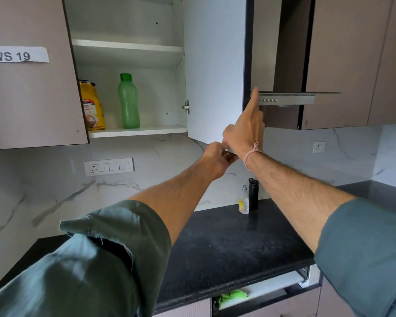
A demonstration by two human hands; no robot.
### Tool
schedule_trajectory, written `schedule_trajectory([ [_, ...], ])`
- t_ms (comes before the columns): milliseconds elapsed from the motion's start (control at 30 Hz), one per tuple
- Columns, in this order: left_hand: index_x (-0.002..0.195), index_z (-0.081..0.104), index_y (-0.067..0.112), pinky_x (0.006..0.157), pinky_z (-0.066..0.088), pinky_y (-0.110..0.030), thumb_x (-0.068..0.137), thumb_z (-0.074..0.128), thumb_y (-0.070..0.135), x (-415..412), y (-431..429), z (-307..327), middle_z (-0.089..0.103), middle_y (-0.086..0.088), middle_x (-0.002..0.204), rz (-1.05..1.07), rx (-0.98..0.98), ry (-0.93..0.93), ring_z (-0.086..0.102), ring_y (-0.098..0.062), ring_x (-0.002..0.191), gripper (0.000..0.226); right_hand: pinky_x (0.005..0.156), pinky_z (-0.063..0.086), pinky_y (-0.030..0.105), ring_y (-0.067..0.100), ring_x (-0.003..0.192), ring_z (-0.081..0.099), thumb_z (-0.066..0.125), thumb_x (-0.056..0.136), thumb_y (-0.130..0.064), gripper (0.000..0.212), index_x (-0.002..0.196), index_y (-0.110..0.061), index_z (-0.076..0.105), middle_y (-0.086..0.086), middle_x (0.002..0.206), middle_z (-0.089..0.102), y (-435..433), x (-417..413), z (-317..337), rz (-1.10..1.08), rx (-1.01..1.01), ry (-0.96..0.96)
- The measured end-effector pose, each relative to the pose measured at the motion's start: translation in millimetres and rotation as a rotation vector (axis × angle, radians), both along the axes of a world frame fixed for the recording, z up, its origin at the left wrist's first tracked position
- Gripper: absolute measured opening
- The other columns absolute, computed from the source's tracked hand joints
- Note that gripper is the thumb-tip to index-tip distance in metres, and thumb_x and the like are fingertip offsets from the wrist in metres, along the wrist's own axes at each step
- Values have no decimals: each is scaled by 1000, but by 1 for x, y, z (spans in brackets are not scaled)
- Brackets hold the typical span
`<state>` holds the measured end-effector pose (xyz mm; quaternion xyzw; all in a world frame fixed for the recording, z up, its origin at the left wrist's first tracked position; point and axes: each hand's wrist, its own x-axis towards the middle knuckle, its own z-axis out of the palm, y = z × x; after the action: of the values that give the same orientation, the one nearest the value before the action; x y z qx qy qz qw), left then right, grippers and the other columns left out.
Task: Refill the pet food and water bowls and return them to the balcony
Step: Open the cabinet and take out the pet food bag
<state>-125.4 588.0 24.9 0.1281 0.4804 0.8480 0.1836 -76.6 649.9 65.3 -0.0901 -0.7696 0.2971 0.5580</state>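
Note:
The wall cabinet's right door (pixel 215 65) stands open. On its bottom shelf (pixel 146 130) a yellow pet food bag (pixel 93 106) stands at the left, with a green water bottle (pixel 128 101) upright beside it. My left hand (pixel 216 160) pinches the door's lower corner from below. My right hand (pixel 247 129) lies flat against the door's outer edge, fingers straight and pointing up. No bowl is in view.
A black counter (pixel 226 243) runs below, with a clear soap dispenser (pixel 244 201) and a black flask (pixel 253 193) at the back. A chimney hood (pixel 288 98) hangs right of the door. Below the counter a drawer (pixel 261 294) is partly open with something green inside.

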Motion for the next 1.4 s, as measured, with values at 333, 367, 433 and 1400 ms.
schedule_trajectory([
  [333,134,60,6,78,60,-35,101,51,14,-32,-55,-12,61,-13,137,159,-238,87,67,-24,102,36,119,9,58,33,151,27,60,62,-1,78,138,-14,49,9,165,28,-62,-30,18,-98,540,58],
  [367,135,60,5,79,60,-35,100,52,14,-39,-68,-13,61,-13,139,196,-251,88,67,-25,104,36,119,9,58,33,149,30,60,62,-1,77,137,-12,50,11,163,30,-70,-39,14,-76,546,29],
  [433,132,61,3,82,59,-37,100,52,12,-54,-94,-15,61,-14,138,247,-261,87,67,-26,108,34,119,11,56,31,144,37,61,62,-1,75,135,-11,50,12,160,35,-82,-56,5,-31,516,-31],
  [1400,123,54,6,88,53,-41,110,41,22,-333,-453,-6,62,-12,125,655,83,-81,68,-26,102,25,102,41,49,33,120,56,63,93,-21,47,135,-9,46,13,134,56,-359,-371,-33,470,342,-360],
])
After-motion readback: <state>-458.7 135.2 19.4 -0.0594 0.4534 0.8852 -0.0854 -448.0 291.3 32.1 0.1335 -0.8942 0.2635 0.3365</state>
